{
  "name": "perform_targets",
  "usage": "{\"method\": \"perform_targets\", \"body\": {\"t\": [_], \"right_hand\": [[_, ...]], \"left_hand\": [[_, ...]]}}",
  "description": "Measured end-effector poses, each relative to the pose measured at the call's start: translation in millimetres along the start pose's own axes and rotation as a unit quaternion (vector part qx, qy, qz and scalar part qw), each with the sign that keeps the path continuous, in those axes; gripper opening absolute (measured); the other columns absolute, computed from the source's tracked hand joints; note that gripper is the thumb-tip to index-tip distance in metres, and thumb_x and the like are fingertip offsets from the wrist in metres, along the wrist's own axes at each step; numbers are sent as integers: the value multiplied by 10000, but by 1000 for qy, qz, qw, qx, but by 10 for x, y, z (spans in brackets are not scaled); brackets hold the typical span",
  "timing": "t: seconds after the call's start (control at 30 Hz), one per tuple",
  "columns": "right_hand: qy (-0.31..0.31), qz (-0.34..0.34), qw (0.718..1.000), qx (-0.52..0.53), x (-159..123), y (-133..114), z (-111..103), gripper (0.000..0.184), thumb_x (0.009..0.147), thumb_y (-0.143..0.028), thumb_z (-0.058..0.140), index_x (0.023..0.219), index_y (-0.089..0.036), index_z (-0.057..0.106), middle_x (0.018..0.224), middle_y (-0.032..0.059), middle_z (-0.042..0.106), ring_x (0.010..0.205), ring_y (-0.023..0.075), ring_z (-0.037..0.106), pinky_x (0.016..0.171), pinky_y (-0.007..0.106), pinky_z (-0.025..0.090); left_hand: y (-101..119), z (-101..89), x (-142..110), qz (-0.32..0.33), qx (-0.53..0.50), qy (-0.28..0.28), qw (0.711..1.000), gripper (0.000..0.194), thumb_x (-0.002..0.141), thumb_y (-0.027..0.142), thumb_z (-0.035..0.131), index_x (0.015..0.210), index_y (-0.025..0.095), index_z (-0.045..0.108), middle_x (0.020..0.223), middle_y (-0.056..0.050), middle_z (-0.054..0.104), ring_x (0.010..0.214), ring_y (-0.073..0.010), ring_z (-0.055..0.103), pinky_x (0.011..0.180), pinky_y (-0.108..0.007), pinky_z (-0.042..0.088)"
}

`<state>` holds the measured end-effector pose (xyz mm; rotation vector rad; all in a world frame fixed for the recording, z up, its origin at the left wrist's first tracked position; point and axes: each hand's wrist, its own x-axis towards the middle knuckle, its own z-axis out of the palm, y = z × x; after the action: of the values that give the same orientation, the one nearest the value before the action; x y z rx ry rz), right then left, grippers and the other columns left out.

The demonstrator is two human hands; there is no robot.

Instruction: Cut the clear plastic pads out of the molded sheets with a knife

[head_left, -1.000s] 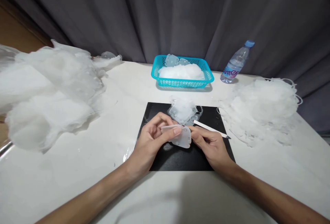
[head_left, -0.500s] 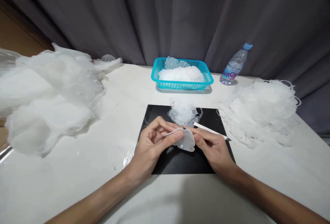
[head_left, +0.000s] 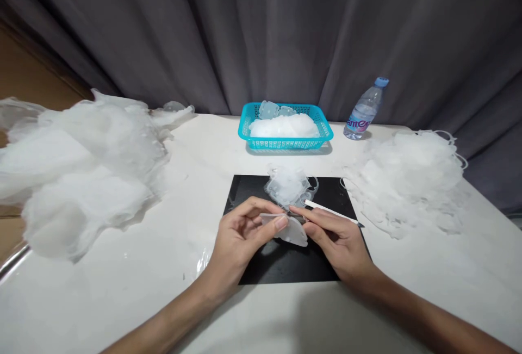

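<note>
My left hand (head_left: pixel 244 234) is closed, with thumb and fingers pinching a thin translucent white plastic-like piece (head_left: pixel 294 233) above the black mat (head_left: pixel 281 272). My right hand (head_left: pixel 336 237) is closed at the piece's right edge. Its index finger stretches along a slim dark tool (head_left: pixel 299 216), mostly hidden by the fingers, whose tip meets the piece's upper edge. Just beyond the hands lies a small heap of translucent scraps (head_left: pixel 287 185). A white pen-like stick (head_left: pixel 330 210) with a dark end rests behind my right hand.
A turquoise basket (head_left: pixel 285 143) holding similar translucent pieces stands at the back. To its right is a water bottle (head_left: pixel 362 112). Large translucent white heaps lie left (head_left: pixel 93 163) and right (head_left: pixel 411 180) on the white table (head_left: pixel 134 289). A grey curtain (head_left: pixel 277 28) hangs behind.
The piece has tilted in my left hand, so its face shows narrower. The right fingers have shifted slightly along its edge. The whole view has moved a little, with the table appearing lower.
</note>
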<state>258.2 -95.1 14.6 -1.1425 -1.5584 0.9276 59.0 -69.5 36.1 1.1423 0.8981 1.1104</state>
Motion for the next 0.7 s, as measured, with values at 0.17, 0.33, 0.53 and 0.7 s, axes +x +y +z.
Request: {"method": "perform_targets", "body": {"t": [0.17, 0.33, 0.53, 0.7], "right_hand": [[2, -23, 1000, -9, 5, -24, -16, 311, 990, -379, 640, 1274, -312, 747, 1021, 68, 804, 904, 239, 731, 662, 329, 600], [-7, -38, 999, -10, 8, -31, -22, 313, 992, -345, 638, 1282, -295, 745, 999, 66, 801, 824, 213, 709, 633, 313, 571], [-9, -47, 999, -8, -6, -29, -17, 323, 997, -320, 635, 1304, -295, 732, 882, 49, 783, 731, 190, 652, 610, 308, 535], [-4, -66, 998, -1, -4, -32, -12, 335, 997, -271, 637, 1322, -265, 721, 832, 40, 750, 715, 171, 613, 617, 293, 516]], "left_hand": [[-12, -21, 7, 10, 25, 3, 1000, 98, 835, 274, 839, 872, 218, 769, 865, -15, 747, 790, -156, 716, 730, -228, 579], [-1, -36, 11, 19, 32, 0, 999, 52, 851, 249, 827, 876, 251, 782, 882, 4, 765, 828, -139, 729, 763, -200, 577], [12, -39, 4, 17, 30, 4, 999, 56, 840, 238, 836, 862, 242, 785, 896, -13, 781, 858, -159, 737, 791, -223, 587], [-3, -43, -5, 11, 20, 0, 1000, 68, 832, 225, 842, 861, 247, 784, 901, -9, 788, 865, -157, 735, 793, -213, 583]]}}
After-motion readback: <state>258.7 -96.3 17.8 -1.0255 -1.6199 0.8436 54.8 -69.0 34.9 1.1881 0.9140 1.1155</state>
